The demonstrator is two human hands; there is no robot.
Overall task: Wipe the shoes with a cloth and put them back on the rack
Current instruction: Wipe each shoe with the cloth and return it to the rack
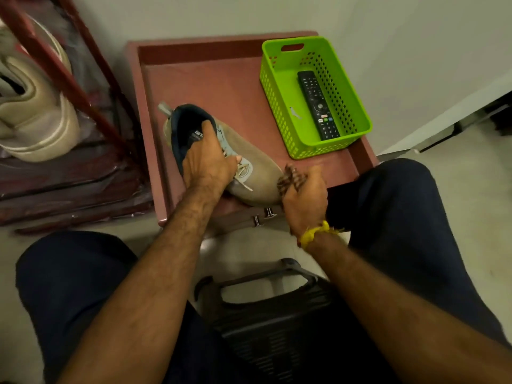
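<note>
Green basket (pixel 279 87) holds a remote (pixel 318 105); left fingers (pixel 206 131) grip the shoe (pixel 257 164), right fingers (pixel 310 176) clutch cloth (pixel 291 178).

A plain pale wall (pixel 194 15) stands behind a low reddish-brown surface (pixel 221 79) with raised edges. The floor (pixel 471 189) is pale, and a dark chair seat (pixel 277 328), maybe mesh, sits below.
</note>
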